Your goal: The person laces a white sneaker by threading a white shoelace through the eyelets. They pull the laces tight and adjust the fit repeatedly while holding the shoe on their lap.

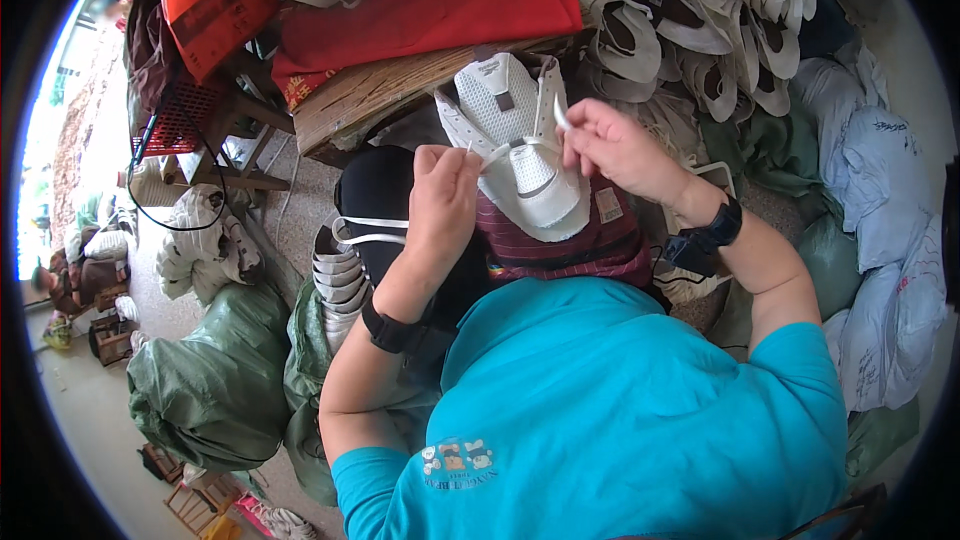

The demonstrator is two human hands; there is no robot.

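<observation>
White mesh covered the shoe upper [520,145], which lay on the person's lap at the centre of the head view, toe toward six o'clock. The left hand [443,202], at nine o'clock of the upper, had its fingers closed on one end of the white lace [505,151]. The right hand [615,145], at three o'clock, pinched the other lace tip between thumb and forefinger. A heap of white uppers [700,20] lay at one o'clock, green sacks [215,370] at eight. Lacing well probably meant keeping both ends evenly taut and the lace flat, untwisted.
</observation>
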